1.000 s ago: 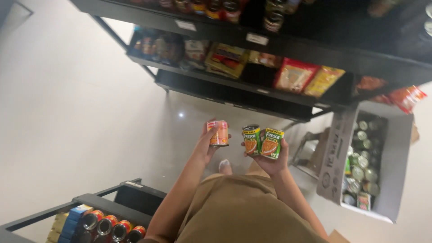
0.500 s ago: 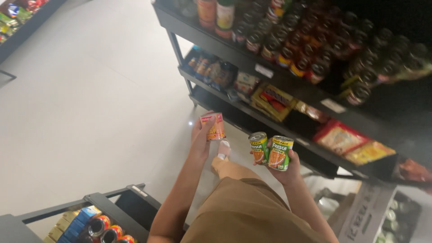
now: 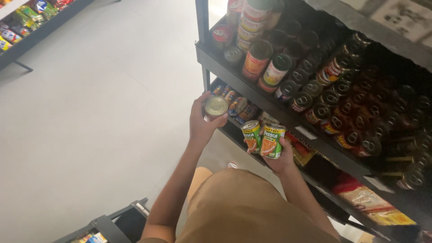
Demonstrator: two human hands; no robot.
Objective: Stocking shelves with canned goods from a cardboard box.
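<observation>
My left hand [image 3: 201, 126] grips one tin can [image 3: 216, 106], its silver lid facing up, just in front of the dark shelf unit [image 3: 252, 87]. My right hand [image 3: 278, 158] holds two cans [image 3: 264, 138] with green and orange labels side by side, a little lower and to the right, close to the shelf edge. Both arms reach out over my brown clothing at the bottom of the view.
The upper shelf carries several rows of cans [image 3: 324, 90] with pull-tab lids. Lower shelves hold cans and bagged goods [image 3: 373, 204]. A black cart [image 3: 112, 225] stands at the bottom left. Another shelf with colourful packets [image 3: 27, 20] lines the top left. Pale floor [image 3: 99, 112] lies between.
The view has swung upward toward the can shelf. Both hands have risen with their cans, and the left can now shows its lid instead of its side.
</observation>
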